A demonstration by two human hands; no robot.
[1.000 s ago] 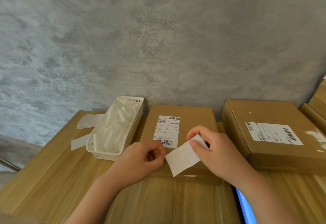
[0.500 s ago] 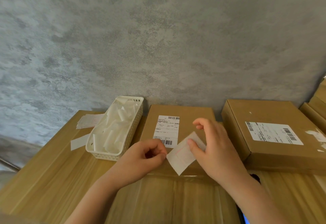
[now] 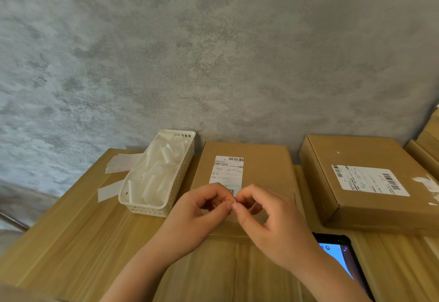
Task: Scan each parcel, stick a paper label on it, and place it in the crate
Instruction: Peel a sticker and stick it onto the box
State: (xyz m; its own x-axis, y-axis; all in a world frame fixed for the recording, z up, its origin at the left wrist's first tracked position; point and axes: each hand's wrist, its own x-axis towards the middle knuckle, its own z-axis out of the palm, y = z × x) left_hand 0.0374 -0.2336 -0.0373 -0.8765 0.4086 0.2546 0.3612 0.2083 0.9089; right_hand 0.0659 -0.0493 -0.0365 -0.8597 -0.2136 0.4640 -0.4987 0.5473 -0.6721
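Half a second earlier the paper label had shown as a white sheet between the hands; now almost nothing of it was visible, and the left hand [image 3: 202, 209] and right hand [image 3: 268, 218] had drawn together until their curled thumbs and forefingers met above the near half of the parcel [image 3: 263, 171]. Both pinched at one small spot, most likely the label's edge or its backing, though the paper itself was too hidden to be sure. That suggested peeling was in hand and sticking not yet done. The parcel lay flat at the table's [image 3: 71, 242] far edge against the wall, its long axis running from near edge to far, printed shipping label [image 3: 226, 171] upright along it. No crate was in view.
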